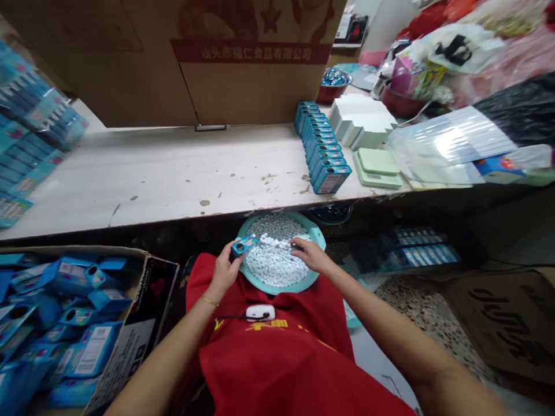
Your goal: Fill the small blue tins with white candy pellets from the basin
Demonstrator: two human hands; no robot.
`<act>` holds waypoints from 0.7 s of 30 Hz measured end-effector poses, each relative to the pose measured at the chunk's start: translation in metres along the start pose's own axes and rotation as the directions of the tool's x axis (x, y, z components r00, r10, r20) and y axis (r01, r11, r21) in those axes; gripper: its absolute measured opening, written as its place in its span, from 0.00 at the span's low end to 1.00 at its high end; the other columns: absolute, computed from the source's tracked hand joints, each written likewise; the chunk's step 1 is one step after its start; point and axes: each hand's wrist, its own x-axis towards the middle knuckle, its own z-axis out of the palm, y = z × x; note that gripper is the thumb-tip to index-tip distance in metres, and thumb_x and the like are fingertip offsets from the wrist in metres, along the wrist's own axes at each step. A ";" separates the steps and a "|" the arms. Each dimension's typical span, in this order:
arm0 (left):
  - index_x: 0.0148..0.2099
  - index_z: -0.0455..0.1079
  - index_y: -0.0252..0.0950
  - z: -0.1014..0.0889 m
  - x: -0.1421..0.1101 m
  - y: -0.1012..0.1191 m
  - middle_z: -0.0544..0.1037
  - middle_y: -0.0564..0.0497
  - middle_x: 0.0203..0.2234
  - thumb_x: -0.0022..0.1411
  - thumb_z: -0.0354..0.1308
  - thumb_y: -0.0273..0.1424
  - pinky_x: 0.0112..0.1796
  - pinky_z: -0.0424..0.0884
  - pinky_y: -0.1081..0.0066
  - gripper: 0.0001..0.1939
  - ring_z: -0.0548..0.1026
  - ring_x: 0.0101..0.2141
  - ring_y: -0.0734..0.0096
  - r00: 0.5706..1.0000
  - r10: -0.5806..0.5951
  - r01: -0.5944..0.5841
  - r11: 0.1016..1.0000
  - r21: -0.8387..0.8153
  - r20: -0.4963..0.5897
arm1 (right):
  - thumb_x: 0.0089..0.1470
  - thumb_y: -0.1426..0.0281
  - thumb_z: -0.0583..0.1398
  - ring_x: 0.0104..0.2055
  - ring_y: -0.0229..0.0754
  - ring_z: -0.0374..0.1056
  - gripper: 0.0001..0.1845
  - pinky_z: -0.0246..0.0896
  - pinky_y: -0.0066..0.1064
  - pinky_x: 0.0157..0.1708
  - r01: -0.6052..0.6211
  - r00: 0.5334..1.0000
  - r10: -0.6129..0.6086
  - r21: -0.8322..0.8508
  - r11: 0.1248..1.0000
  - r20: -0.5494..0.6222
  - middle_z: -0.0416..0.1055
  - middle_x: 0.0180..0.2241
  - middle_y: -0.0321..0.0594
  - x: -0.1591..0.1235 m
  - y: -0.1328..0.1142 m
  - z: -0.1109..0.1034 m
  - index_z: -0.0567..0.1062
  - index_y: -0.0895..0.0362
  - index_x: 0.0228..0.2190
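Observation:
Between the thumb and fingers of my left hand is a small blue box, tilted at the left rim of a turquoise basin. The basin rests at my lap, filled with small white pellet-like pieces. My right hand reaches in from the right, its bent fingertips at the surface of the pieces. Those fingers look slightly apart, and I make out nothing held in them. A red apron covers my lap, with a small white device on a dark cord lying on it.
Over the basin runs a white table edge bearing a row of blue boxes, a pale green scale and stacked white card. A big carton stands behind. At left, an open carton holds many blue boxes.

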 end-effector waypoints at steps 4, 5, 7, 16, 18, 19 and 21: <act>0.51 0.62 0.34 0.019 0.006 0.001 0.72 0.43 0.45 0.55 0.53 0.29 0.50 0.63 0.61 0.20 0.69 0.47 0.61 0.994 0.088 -0.091 0.995 0.047 0.070 | 0.52 0.66 0.57 0.42 0.42 0.68 0.15 0.59 0.29 0.40 0.094 0.994 -0.085 -0.142 0.985 0.071 0.74 0.40 0.39 -0.004 -0.036 -0.041 0.73 0.54 0.43; 0.51 0.62 0.34 0.022 0.007 0.002 0.72 0.43 0.45 0.55 0.52 0.28 0.51 0.62 0.60 0.20 0.69 0.47 0.61 0.991 0.104 -0.110 0.992 0.060 0.088 | 0.52 0.66 0.57 0.43 0.43 0.68 0.15 0.59 0.29 0.41 0.101 0.992 -0.081 -0.211 0.972 0.100 0.74 0.40 0.38 -0.004 -0.046 -0.047 0.73 0.52 0.43; 0.52 0.62 0.35 0.027 0.008 0.004 0.71 0.43 0.46 0.54 0.52 0.27 0.51 0.63 0.60 0.21 0.69 0.47 0.61 0.986 0.120 -0.130 0.988 0.087 0.114 | 0.52 0.64 0.57 0.44 0.45 0.68 0.15 0.59 0.31 0.41 0.103 0.987 -0.050 -0.367 0.925 0.150 0.74 0.40 0.39 -0.002 -0.064 -0.055 0.74 0.50 0.42; 0.52 0.62 0.35 0.032 0.004 0.004 0.71 0.43 0.46 0.54 0.51 0.26 0.50 0.63 0.59 0.22 0.68 0.48 0.59 0.980 0.137 -0.156 0.979 0.134 0.142 | 0.54 0.68 0.52 0.41 0.51 0.69 0.15 0.60 0.38 0.39 0.176 0.974 -0.038 -0.651 0.738 0.221 0.73 0.37 0.52 0.002 -0.125 -0.051 0.75 0.59 0.38; 0.52 0.62 0.35 0.032 0.004 0.003 0.71 0.43 0.45 0.54 0.51 0.26 0.50 0.63 0.60 0.21 0.68 0.47 0.60 0.983 0.123 -0.141 0.982 0.129 0.135 | 0.55 0.69 0.51 0.41 0.51 0.69 0.15 0.59 0.38 0.39 0.182 0.974 -0.046 -0.643 0.743 0.222 0.73 0.38 0.52 0.000 -0.128 -0.054 0.74 0.59 0.38; 0.52 0.62 0.35 0.031 0.005 0.003 0.71 0.43 0.45 0.54 0.51 0.26 0.50 0.63 0.60 0.21 0.69 0.47 0.60 0.985 0.118 -0.133 0.984 0.118 0.129 | 0.55 0.68 0.51 0.41 0.50 0.69 0.14 0.59 0.38 0.40 0.181 0.974 -0.048 -0.638 0.748 0.220 0.73 0.38 0.51 -0.002 -0.125 -0.056 0.74 0.59 0.39; 0.52 0.62 0.34 0.028 0.005 0.001 0.71 0.44 0.45 0.54 0.51 0.26 0.50 0.63 0.61 0.20 0.69 0.47 0.61 0.988 0.108 -0.117 0.990 0.081 0.113 | 0.56 0.66 0.51 0.43 0.49 0.68 0.14 0.59 0.35 0.40 0.154 0.979 -0.034 -0.627 0.763 0.200 0.72 0.40 0.48 -0.005 -0.109 -0.062 0.72 0.56 0.40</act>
